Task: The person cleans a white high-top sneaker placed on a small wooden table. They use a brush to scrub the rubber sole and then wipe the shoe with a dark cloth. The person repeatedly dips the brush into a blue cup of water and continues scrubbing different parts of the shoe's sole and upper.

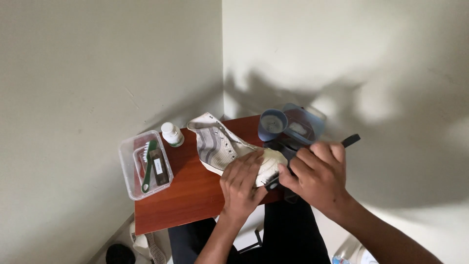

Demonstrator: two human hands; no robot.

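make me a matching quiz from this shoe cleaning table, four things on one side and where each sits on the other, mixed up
Things:
1. white shoe
2. green brush
3. small white bottle
4. blue bowl

Places:
A. inside the clear plastic box at the table's left edge
B. at the table's far right, behind the right hand
C. under the left hand, mid table
D. standing between the box and the shoe

Pairs: 1-C, 2-A, 3-D, 4-B
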